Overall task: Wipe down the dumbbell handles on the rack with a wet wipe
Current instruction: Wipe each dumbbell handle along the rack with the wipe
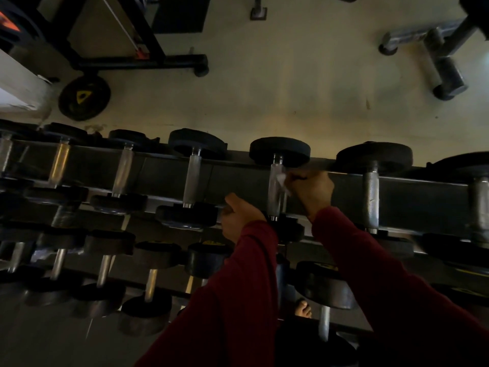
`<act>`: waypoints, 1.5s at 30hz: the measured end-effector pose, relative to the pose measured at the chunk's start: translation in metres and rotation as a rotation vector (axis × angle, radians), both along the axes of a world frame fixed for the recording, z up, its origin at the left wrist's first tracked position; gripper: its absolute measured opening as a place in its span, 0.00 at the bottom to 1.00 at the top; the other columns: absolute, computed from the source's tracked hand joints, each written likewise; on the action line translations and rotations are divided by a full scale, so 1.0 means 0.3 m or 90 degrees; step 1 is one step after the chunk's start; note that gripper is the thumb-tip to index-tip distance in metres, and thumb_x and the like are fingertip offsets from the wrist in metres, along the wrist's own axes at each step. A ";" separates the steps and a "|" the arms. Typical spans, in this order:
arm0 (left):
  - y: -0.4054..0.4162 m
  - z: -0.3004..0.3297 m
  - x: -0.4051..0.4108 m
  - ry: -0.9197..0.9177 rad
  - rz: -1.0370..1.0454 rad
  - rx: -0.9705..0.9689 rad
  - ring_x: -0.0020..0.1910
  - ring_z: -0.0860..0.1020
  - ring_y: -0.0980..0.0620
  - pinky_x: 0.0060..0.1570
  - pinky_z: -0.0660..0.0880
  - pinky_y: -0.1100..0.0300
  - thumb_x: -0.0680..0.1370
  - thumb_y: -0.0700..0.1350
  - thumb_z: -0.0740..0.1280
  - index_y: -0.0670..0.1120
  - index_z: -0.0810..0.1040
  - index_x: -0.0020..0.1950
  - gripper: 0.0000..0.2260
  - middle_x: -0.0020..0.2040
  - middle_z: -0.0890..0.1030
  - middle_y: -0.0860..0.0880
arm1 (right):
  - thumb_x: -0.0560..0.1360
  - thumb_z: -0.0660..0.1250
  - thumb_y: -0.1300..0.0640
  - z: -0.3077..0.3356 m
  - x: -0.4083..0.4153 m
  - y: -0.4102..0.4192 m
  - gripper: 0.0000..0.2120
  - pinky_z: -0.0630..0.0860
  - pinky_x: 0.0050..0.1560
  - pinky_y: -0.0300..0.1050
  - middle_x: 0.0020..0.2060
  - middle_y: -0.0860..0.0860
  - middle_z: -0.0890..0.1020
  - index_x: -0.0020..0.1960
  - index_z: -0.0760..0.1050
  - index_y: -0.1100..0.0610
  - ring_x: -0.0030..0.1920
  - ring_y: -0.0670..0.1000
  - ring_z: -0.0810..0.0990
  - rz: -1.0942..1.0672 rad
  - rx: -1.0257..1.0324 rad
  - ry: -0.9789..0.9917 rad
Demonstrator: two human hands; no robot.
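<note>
Dim gym floor [277, 83] fills the upper frame; a dumbbell rack [423, 192] crosses the middle. Right hand [313, 189], centre-right, grip curled around a white wet wipe [281, 180] pressed to the side of a metal dumbbell handle [275, 192]. Left hand [239, 218], just left of that handle, grip loosely curled near the rack's front rail; contents cannot be told. Weight plate [84, 98] lies upper left.

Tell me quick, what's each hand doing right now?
Left hand: fingers curled, resting by the rack's front rail; what it holds, if anything, cannot be told.
Right hand: closed on the wet wipe, pressing it against a dumbbell handle.
</note>
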State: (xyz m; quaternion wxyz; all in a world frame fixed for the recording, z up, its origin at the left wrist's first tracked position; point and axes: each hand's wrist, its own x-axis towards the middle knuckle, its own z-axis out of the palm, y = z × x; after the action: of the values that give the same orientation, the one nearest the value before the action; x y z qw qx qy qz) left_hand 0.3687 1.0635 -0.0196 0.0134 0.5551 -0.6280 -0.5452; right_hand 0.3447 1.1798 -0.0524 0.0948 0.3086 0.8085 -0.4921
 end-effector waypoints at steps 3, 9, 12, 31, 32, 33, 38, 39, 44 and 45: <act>0.004 -0.005 0.001 0.001 0.004 0.003 0.47 0.79 0.42 0.54 0.76 0.49 0.74 0.63 0.57 0.46 0.80 0.46 0.23 0.45 0.81 0.44 | 0.76 0.71 0.57 -0.005 0.112 0.000 0.05 0.80 0.48 0.41 0.47 0.49 0.82 0.45 0.77 0.49 0.49 0.47 0.81 0.013 -0.126 -0.085; 0.003 -0.005 -0.003 -0.006 -0.004 -0.010 0.46 0.77 0.42 0.53 0.75 0.50 0.78 0.59 0.59 0.47 0.76 0.42 0.17 0.43 0.78 0.44 | 0.73 0.74 0.56 0.011 0.046 0.005 0.05 0.82 0.51 0.48 0.47 0.51 0.83 0.47 0.79 0.53 0.48 0.49 0.83 -0.106 -0.189 -0.025; 0.003 0.000 0.000 0.001 -0.003 -0.002 0.46 0.76 0.43 0.49 0.72 0.54 0.78 0.59 0.59 0.45 0.77 0.45 0.18 0.44 0.78 0.44 | 0.75 0.72 0.55 0.019 -0.034 0.017 0.08 0.79 0.45 0.39 0.50 0.52 0.84 0.52 0.82 0.56 0.48 0.47 0.82 -0.109 -0.125 0.004; 0.000 -0.001 -0.003 -0.001 0.003 -0.019 0.51 0.78 0.42 0.50 0.72 0.56 0.79 0.58 0.58 0.43 0.83 0.55 0.22 0.51 0.82 0.42 | 0.78 0.62 0.60 0.019 -0.022 -0.001 0.15 0.75 0.58 0.48 0.59 0.56 0.81 0.64 0.78 0.57 0.61 0.57 0.76 0.588 0.476 0.307; -0.001 0.001 -0.003 -0.005 -0.003 -0.022 0.51 0.78 0.42 0.51 0.72 0.56 0.79 0.58 0.58 0.43 0.83 0.55 0.22 0.51 0.82 0.42 | 0.78 0.62 0.59 0.023 -0.012 0.016 0.15 0.75 0.55 0.47 0.57 0.56 0.81 0.62 0.80 0.56 0.58 0.56 0.78 0.619 0.465 0.326; -0.004 0.001 -0.002 -0.009 -0.009 -0.027 0.51 0.78 0.41 0.52 0.72 0.55 0.79 0.58 0.58 0.43 0.83 0.54 0.22 0.51 0.82 0.42 | 0.78 0.64 0.59 0.022 0.006 0.032 0.12 0.76 0.53 0.45 0.53 0.55 0.82 0.58 0.82 0.54 0.54 0.55 0.80 0.656 0.447 0.353; -0.004 0.006 0.001 -0.014 -0.024 -0.044 0.53 0.79 0.40 0.57 0.74 0.51 0.79 0.59 0.58 0.42 0.83 0.55 0.24 0.51 0.83 0.40 | 0.81 0.60 0.56 0.004 -0.030 0.039 0.12 0.74 0.61 0.48 0.57 0.52 0.81 0.59 0.80 0.53 0.61 0.53 0.76 0.937 0.559 0.359; -0.006 0.000 0.000 -0.016 -0.028 -0.050 0.54 0.79 0.39 0.57 0.74 0.51 0.79 0.59 0.58 0.42 0.83 0.55 0.24 0.52 0.83 0.40 | 0.82 0.57 0.56 0.015 -0.066 0.034 0.13 0.73 0.63 0.47 0.59 0.52 0.81 0.60 0.79 0.54 0.62 0.52 0.75 0.927 0.611 0.352; -0.007 -0.009 0.002 -0.013 -0.032 -0.054 0.53 0.79 0.40 0.54 0.73 0.53 0.79 0.59 0.58 0.43 0.83 0.53 0.23 0.50 0.83 0.41 | 0.80 0.64 0.58 0.061 -0.117 -0.003 0.08 0.76 0.55 0.45 0.54 0.51 0.82 0.54 0.81 0.55 0.58 0.53 0.76 0.904 0.737 0.314; -0.007 -0.005 0.003 -0.013 -0.029 -0.049 0.52 0.79 0.40 0.53 0.73 0.53 0.79 0.59 0.58 0.43 0.83 0.53 0.23 0.50 0.83 0.41 | 0.80 0.63 0.59 0.046 -0.103 -0.013 0.08 0.76 0.56 0.47 0.54 0.53 0.82 0.54 0.81 0.56 0.58 0.54 0.76 0.926 0.731 0.296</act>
State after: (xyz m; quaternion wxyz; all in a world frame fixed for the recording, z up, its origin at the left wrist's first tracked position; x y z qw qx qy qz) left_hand 0.3696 1.0615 -0.0212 0.0161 0.5455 -0.6610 -0.5150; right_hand 0.3137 1.1760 -0.0386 0.0483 -0.3755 0.9189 0.1105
